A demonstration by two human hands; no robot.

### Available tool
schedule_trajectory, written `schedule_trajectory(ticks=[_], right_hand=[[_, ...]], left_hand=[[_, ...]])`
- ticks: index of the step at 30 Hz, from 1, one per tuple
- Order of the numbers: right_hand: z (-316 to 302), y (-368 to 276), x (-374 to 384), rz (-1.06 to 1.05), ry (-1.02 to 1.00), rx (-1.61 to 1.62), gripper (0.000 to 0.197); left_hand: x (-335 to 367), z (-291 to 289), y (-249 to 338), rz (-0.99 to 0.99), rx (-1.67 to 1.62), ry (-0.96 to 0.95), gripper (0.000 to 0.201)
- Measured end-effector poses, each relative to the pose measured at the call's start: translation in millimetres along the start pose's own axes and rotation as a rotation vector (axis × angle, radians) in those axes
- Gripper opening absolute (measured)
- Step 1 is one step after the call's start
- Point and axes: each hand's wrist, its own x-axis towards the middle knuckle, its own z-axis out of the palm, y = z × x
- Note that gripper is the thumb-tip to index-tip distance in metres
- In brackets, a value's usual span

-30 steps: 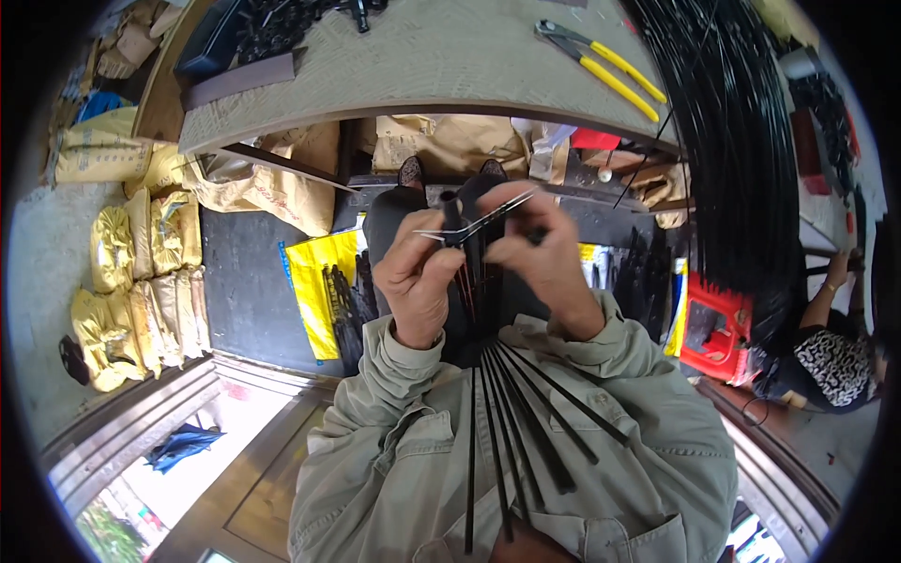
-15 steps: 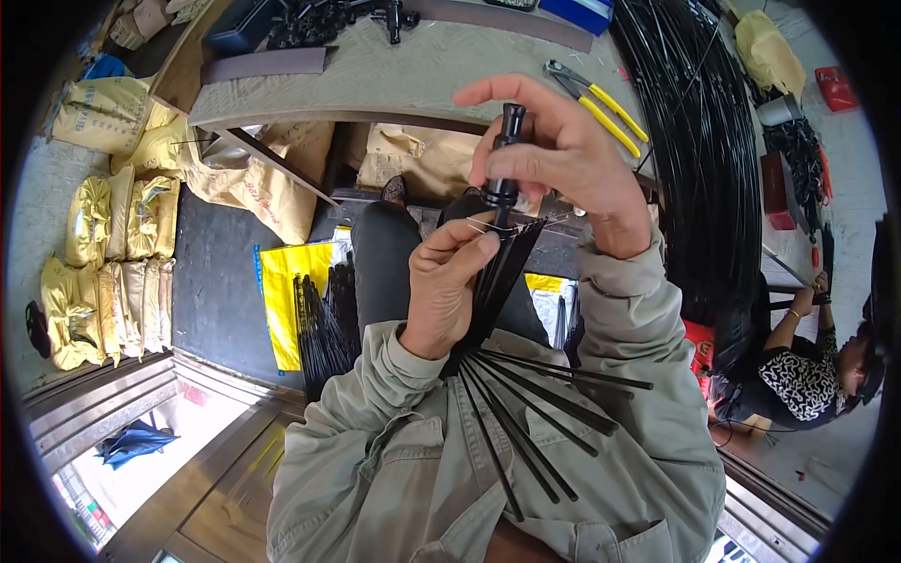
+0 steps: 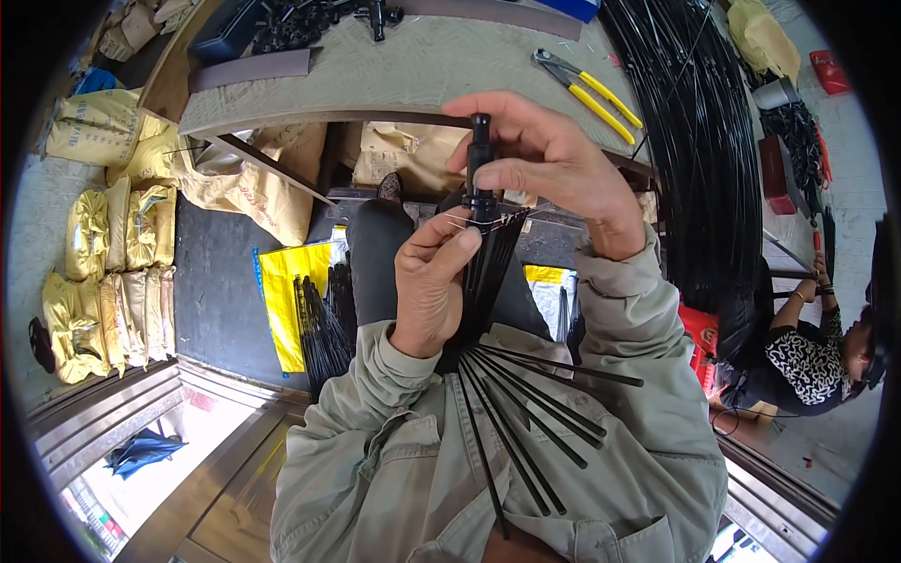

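Upright before me stands a black plastic umbrella runner [image 3: 480, 150], a tube with a ringed collar at its lower end. My right hand [image 3: 568, 178] grips its side between thumb and fingers, with the index finger stretched out past the top. Just below the collar, my left hand [image 3: 427, 277] pinches a thin wire [image 3: 460, 220], which passes around the runner's base. Black umbrella ribs [image 3: 493, 263] hang from the wire, some lined up to the right of the collar. Their lower ends [image 3: 554, 403] fan out over my lap. My left fingertips partly hide the joint.
Yellow-handled pliers [image 3: 601, 98] lie on the worktable [image 3: 413, 70], below a pile of black plastic parts [image 3: 291, 26]. Long black rods [image 3: 699, 141] fill its right side. Sacks [image 3: 89, 324] stack at left; a seated person [image 3: 798, 366] works at right.
Both hands and the runner have shifted slightly left in view, and the runner stands a little straighter. The left hand keeps its pinch; the whole view has also shifted slightly.
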Motion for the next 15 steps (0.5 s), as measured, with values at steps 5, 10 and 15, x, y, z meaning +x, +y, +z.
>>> schedule_trajectory(ticks=[5,10,15], right_hand=[[-5,4,-1,0.001,-0.02,-0.006,0.052],[-5,9,-3,-0.063,-0.043,0.014,0.052],[-5,12,-1,-0.092,-0.056,-0.015,0.049]], left_hand=[[2,2,2,-0.028,0.027,0.017,0.025],[4,1,-1,-0.004,0.039,0.028,0.026],[7,2,0,0.016,0.044,0.029,0.03]])
